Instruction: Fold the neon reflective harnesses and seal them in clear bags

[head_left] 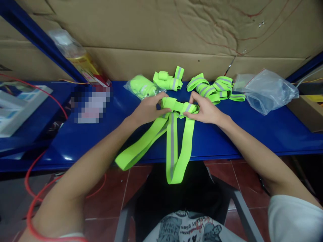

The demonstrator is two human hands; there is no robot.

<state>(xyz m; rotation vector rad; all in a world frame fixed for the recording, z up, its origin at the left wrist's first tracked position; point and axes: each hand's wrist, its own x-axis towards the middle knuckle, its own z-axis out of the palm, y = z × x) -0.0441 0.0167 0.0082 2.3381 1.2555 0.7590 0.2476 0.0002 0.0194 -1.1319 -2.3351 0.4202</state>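
A neon yellow-green reflective strap (172, 144) with a grey stripe is stretched between my two hands above the blue table. My left hand (151, 108) pinches its left end, thumb and fingers closed on the band. At the other end, my right hand (203, 109) grips a bunched part of the same strap. Two long loops hang from it over the table's front edge, one slanting left. Just beyond my hands lie a bagged strap bundle (142, 86), a folded strap (168, 80) and loosely coiled straps (214, 88).
The blue table (267, 129) meets a cardboard wall (141, 30) at the back. A clear plastic bag (268, 92) lies at right, near a cardboard box (313, 112). At left stand a yellow-labelled bottle (78, 57) and a white tray (22, 104). A red hose (32, 215) loops beside my left arm.
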